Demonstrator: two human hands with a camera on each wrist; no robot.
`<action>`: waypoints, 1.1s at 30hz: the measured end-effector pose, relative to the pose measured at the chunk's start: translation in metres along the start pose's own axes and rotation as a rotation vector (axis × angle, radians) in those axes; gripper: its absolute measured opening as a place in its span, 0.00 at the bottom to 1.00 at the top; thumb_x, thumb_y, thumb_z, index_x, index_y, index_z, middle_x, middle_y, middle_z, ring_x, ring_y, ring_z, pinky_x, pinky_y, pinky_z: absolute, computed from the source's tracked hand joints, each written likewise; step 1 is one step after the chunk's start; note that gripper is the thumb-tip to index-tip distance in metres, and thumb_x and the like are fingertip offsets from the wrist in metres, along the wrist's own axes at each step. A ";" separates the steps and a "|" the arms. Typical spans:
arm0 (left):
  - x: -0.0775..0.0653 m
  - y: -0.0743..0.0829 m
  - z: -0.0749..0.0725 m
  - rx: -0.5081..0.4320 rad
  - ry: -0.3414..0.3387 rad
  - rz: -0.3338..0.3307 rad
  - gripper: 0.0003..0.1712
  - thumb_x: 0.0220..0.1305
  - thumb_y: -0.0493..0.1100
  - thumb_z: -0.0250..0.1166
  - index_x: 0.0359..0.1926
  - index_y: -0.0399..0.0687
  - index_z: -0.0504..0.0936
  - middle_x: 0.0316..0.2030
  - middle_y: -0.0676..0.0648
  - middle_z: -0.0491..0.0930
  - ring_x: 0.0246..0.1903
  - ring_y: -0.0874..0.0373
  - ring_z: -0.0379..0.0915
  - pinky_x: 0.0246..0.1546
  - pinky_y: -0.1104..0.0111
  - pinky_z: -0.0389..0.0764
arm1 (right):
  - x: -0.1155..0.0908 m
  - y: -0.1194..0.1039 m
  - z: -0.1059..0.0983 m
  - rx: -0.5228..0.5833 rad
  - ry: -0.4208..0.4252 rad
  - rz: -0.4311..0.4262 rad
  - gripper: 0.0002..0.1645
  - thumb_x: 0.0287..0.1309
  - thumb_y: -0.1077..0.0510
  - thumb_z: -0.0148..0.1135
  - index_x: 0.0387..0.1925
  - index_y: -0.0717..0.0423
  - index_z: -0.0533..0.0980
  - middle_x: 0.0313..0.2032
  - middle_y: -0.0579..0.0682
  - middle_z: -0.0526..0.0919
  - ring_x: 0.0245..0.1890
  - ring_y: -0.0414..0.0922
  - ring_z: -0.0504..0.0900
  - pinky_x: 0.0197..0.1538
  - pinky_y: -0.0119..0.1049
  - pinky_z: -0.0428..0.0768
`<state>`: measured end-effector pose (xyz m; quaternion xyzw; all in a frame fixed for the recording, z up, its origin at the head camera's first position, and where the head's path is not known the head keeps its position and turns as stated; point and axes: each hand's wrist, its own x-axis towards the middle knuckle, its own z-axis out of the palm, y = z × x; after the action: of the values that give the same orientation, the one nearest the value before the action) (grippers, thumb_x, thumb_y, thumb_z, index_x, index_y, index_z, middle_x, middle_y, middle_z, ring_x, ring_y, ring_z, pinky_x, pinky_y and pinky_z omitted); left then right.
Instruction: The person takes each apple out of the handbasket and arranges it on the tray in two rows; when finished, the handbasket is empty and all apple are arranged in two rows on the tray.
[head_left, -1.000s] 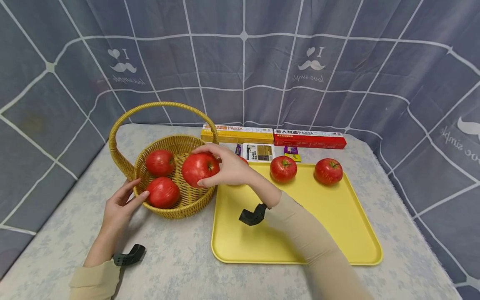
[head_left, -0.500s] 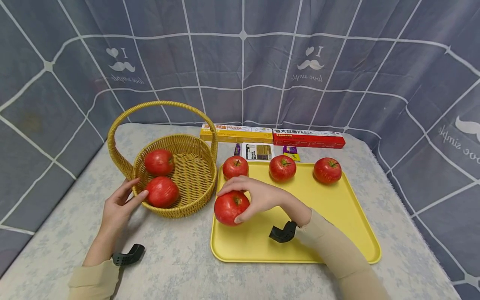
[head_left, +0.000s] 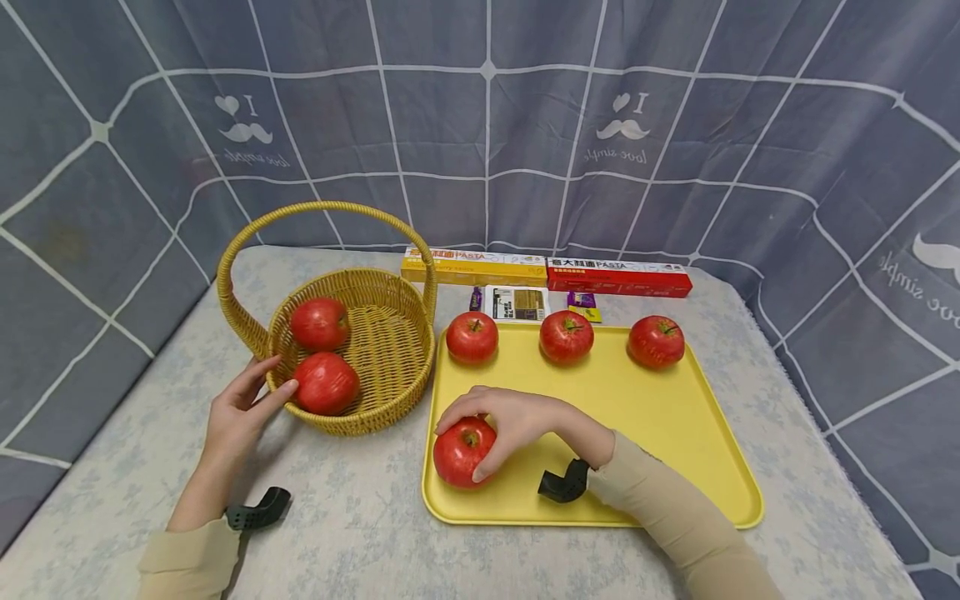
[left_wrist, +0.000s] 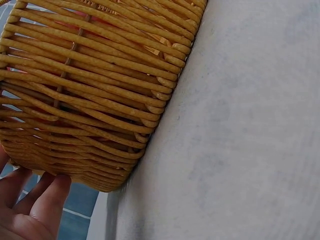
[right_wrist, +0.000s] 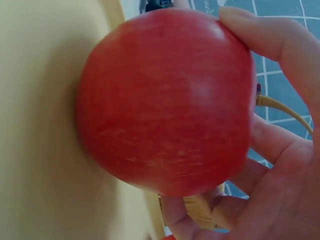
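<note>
The fingers [head_left: 460, 407] of my right hand [head_left: 521, 417] are curled round a red apple [head_left: 456, 458], parted just as wide as the fruit, my thumb on its near right side and the fingertips over its far left. The apple sits stem up in the near left corner of a yellow tray [head_left: 645, 408], its underside against the tray floor. My left hand [head_left: 234, 421] is at the rim of a wicker basket [head_left: 408, 408], left of the tray; thumb and fingertips touch the weave, a little apart, and I can't tell whether they pinch it. Inside, on that hand's side, lie two apples [head_left: 326, 385], one behind the other. Along the tray's far edge three more apples [head_left: 566, 337] sit in a spaced row. Beyond them lie a small purple wrapper [head_left: 476, 298], a white-and-brown packet [head_left: 517, 305] and, to its right, a purple packet [head_left: 581, 300]. Behind these, a yellow pasta box [head_left: 474, 271] and a red pasta box [head_left: 618, 282] lie end to end on the pale patterned worktop [head_left: 337, 517]. A grey-blue curtain [head_left: 450, 125] hangs at the back.
</note>
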<state>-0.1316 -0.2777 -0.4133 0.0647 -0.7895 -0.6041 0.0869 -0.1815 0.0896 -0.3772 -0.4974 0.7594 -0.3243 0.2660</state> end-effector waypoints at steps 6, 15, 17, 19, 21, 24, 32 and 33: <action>0.001 0.000 -0.001 -0.006 0.002 0.000 0.33 0.63 0.45 0.64 0.67 0.47 0.66 0.73 0.44 0.43 0.69 0.52 0.46 0.49 0.87 0.67 | 0.005 -0.002 -0.002 0.005 -0.057 0.037 0.36 0.44 0.52 0.74 0.58 0.50 0.73 0.55 0.40 0.74 0.53 0.35 0.69 0.55 0.29 0.71; 0.000 0.000 -0.002 -0.018 0.004 0.016 0.32 0.63 0.44 0.64 0.67 0.45 0.66 0.72 0.42 0.44 0.69 0.52 0.47 0.49 0.87 0.68 | 0.022 -0.028 -0.037 0.014 0.006 -0.051 0.36 0.50 0.53 0.71 0.61 0.55 0.69 0.59 0.49 0.72 0.58 0.43 0.69 0.58 0.37 0.71; 0.000 0.000 -0.003 -0.014 0.005 0.016 0.32 0.63 0.44 0.64 0.67 0.45 0.66 0.72 0.42 0.44 0.69 0.52 0.47 0.49 0.87 0.68 | 0.030 -0.037 -0.047 0.005 0.054 -0.087 0.35 0.51 0.55 0.70 0.61 0.57 0.69 0.59 0.49 0.73 0.58 0.41 0.69 0.57 0.35 0.71; 0.000 0.000 -0.002 -0.003 0.006 0.013 0.33 0.63 0.45 0.64 0.67 0.45 0.66 0.72 0.42 0.44 0.69 0.52 0.47 0.49 0.87 0.68 | 0.040 -0.046 -0.057 0.008 0.100 -0.124 0.35 0.52 0.56 0.69 0.61 0.58 0.69 0.58 0.49 0.73 0.57 0.38 0.70 0.57 0.34 0.71; 0.000 0.000 -0.002 0.004 0.007 0.012 0.33 0.63 0.46 0.64 0.67 0.45 0.66 0.72 0.42 0.44 0.69 0.52 0.47 0.49 0.87 0.68 | 0.051 -0.053 -0.065 0.045 0.141 -0.150 0.34 0.53 0.58 0.68 0.61 0.59 0.68 0.58 0.49 0.73 0.58 0.38 0.70 0.57 0.33 0.72; 0.000 0.000 -0.001 0.012 0.010 0.008 0.33 0.63 0.46 0.64 0.67 0.45 0.65 0.72 0.42 0.43 0.69 0.51 0.47 0.50 0.87 0.67 | 0.071 -0.059 -0.072 0.132 0.187 -0.185 0.33 0.54 0.60 0.67 0.61 0.61 0.68 0.58 0.51 0.73 0.58 0.39 0.70 0.58 0.34 0.72; 0.001 0.001 0.000 0.022 0.016 0.004 0.34 0.63 0.47 0.64 0.67 0.46 0.65 0.72 0.42 0.46 0.69 0.50 0.47 0.51 0.86 0.67 | 0.123 -0.056 -0.068 0.312 0.209 -0.163 0.31 0.55 0.64 0.65 0.61 0.62 0.68 0.58 0.53 0.73 0.57 0.40 0.72 0.56 0.30 0.73; 0.001 0.001 0.000 0.019 0.016 0.004 0.34 0.62 0.47 0.64 0.67 0.45 0.66 0.72 0.42 0.46 0.69 0.50 0.47 0.51 0.86 0.67 | 0.128 -0.055 -0.066 0.314 0.208 -0.150 0.31 0.55 0.64 0.65 0.61 0.62 0.68 0.58 0.53 0.73 0.57 0.40 0.72 0.57 0.30 0.73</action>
<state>-0.1325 -0.2776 -0.4124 0.0688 -0.7946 -0.5959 0.0937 -0.2438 -0.0304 -0.3037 -0.4688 0.6836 -0.5073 0.2357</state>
